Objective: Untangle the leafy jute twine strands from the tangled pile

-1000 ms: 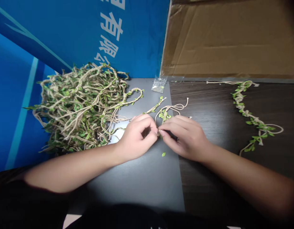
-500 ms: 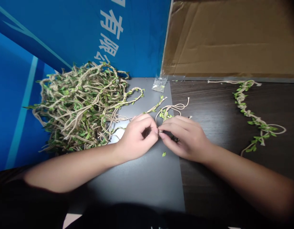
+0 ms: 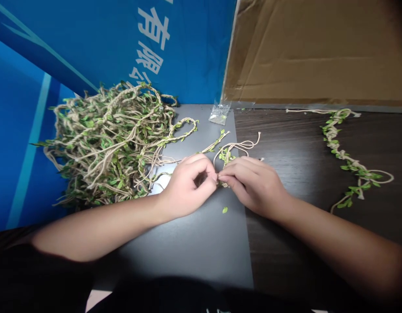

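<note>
My left hand (image 3: pixel 196 184) and my right hand (image 3: pixel 254 184) meet fingertip to fingertip over the grey mat (image 3: pixel 194 243). Thumb and index finger of each are pinched on a beige cord, mostly hidden by the fingers; a bit of it shows below the right fingertips. Just behind the hands lie loose beige cord ends (image 3: pixel 243 144) with small green leaves (image 3: pixel 225 154). Another leafy cord end (image 3: pixel 217 141) points away behind my left hand. A single green leaf (image 3: pixel 224 210) rests on the mat in front of my fingers.
At the left is a big heap of braided leafy cords (image 3: pixel 112 143). A small clear plastic bag (image 3: pixel 218 115) lies at the back. One leafy braid (image 3: pixel 342 154) stretches over the dark wooden table (image 3: pixel 285 126) at right. A blue panel (image 3: pixel 194 52) and cardboard (image 3: pixel 318 52) stand behind.
My right thumb and index finger have closed together, and more of the cord shows beneath them. My left hand has stayed almost still. The view has shifted very slightly.
</note>
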Demonstrator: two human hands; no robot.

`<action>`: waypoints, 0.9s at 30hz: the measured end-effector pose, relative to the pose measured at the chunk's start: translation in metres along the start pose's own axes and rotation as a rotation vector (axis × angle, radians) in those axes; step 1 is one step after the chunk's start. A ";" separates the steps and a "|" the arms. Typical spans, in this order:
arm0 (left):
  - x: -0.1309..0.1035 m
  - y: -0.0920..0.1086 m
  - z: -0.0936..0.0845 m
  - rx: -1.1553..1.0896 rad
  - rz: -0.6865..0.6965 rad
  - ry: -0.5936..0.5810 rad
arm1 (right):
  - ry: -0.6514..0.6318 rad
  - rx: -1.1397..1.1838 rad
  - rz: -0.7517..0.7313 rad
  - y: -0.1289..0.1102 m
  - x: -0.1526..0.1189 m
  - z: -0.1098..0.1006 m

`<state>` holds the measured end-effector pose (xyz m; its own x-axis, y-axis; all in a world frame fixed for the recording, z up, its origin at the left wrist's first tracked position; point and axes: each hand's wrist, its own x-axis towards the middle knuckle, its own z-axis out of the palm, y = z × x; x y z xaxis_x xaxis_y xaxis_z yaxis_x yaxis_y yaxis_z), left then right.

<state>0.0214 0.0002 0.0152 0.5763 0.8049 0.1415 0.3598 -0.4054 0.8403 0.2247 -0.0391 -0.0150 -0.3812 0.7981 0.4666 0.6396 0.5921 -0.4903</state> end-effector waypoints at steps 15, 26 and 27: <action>0.000 -0.001 -0.001 -0.006 0.010 -0.001 | 0.007 0.096 0.019 -0.004 0.003 -0.004; 0.000 -0.001 0.000 -0.014 0.014 0.002 | 0.044 0.212 0.057 -0.003 0.006 -0.006; 0.000 -0.001 0.000 -0.016 0.021 0.002 | 0.039 0.228 0.058 -0.003 0.006 -0.006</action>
<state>0.0212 0.0009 0.0144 0.5823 0.7971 0.1600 0.3362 -0.4153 0.8453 0.2249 -0.0367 -0.0065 -0.3193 0.8294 0.4584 0.4905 0.5585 -0.6689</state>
